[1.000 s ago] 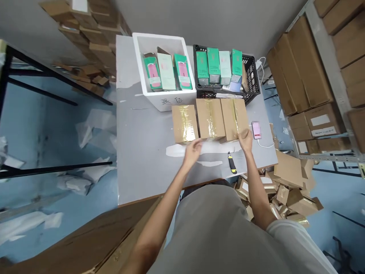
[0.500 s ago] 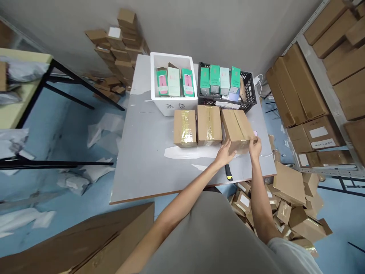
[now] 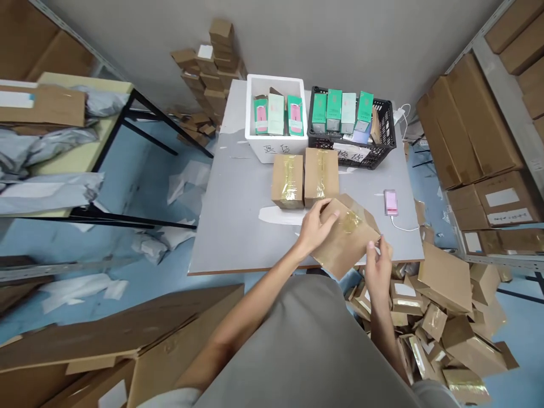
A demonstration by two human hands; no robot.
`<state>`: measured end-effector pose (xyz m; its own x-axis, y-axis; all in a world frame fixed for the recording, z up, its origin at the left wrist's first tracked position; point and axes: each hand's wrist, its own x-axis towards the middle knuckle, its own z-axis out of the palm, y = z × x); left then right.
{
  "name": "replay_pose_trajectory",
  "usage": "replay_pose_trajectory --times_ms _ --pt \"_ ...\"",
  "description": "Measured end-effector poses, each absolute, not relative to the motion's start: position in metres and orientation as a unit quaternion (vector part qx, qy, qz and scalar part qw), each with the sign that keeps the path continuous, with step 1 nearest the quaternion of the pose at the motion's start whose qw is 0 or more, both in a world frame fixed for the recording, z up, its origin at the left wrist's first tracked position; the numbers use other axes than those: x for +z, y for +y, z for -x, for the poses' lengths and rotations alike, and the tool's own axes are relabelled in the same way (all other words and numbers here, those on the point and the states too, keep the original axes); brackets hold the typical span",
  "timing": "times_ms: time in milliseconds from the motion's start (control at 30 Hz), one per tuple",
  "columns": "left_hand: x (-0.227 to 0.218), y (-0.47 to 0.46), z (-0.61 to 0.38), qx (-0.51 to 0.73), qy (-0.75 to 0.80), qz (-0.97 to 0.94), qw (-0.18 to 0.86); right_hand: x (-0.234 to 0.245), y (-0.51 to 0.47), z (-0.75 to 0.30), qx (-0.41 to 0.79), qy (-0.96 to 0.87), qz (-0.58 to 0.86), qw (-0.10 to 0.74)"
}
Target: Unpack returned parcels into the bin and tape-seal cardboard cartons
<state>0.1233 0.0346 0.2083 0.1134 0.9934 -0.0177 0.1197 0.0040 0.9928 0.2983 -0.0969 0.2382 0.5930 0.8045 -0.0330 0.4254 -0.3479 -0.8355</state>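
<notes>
Between both hands a taped cardboard box (image 3: 345, 238) is held tilted over the table's front edge. My left hand (image 3: 317, 226) grips its left upper corner, thumb on the near face. On the opposite side my right hand (image 3: 378, 258) pinches the right corner. Two more taped cartons, a left one (image 3: 288, 181) and a right one (image 3: 322, 175), stand side by side just behind it. The utility knife is hidden from view now, probably by the held box.
A white foam box (image 3: 276, 146) and a black plastic crate (image 3: 385, 136) hold green and pale packages at the table's back. A phone (image 3: 390, 203) with a white cable lies right. Cardboard boxes (image 3: 446, 277) pile on the floor at right; a large open carton (image 3: 178, 328) stands front left.
Both hands have lifted the rightmost box from beside the other two and drawn it toward me, tipping it. The phone behind it has come into full view. The whole view has shifted.
</notes>
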Motion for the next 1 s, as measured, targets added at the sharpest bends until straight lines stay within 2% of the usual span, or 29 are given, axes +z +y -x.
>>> replay_pose_trajectory --times_ms 233,367,467,533,600,733,900,1000 --pt "0.152 0.033 -0.041 0.446 0.553 -0.482 0.512 0.219 -0.154 -0.193 0.444 -0.393 0.698 0.402" --pt "0.117 0.040 0.012 0.428 0.571 -0.473 0.517 0.182 -0.161 -0.138 0.573 -0.388 0.642 0.332" --pt "0.089 0.032 0.056 0.417 0.598 -0.423 0.538 0.153 -0.143 -0.147 0.521 -0.426 0.674 0.307" --pt "0.070 0.017 0.086 0.420 0.610 -0.359 0.568 0.136 -0.122 -0.181 0.384 -0.434 0.739 0.344" --pt "0.051 -0.005 0.111 0.411 0.614 -0.310 0.598 0.122 -0.100 -0.224 0.292 -0.357 0.801 0.382" --pt "0.021 -0.053 0.134 0.339 0.618 -0.317 0.635 0.089 -0.081 -0.270 0.373 -0.247 0.805 0.389" --pt "0.001 -0.086 0.128 0.306 0.583 -0.354 0.664 0.046 -0.101 -0.236 0.449 -0.255 0.761 0.391" --pt "-0.007 -0.090 0.137 0.322 0.585 -0.371 0.646 0.029 -0.119 -0.212 0.481 -0.272 0.741 0.382"
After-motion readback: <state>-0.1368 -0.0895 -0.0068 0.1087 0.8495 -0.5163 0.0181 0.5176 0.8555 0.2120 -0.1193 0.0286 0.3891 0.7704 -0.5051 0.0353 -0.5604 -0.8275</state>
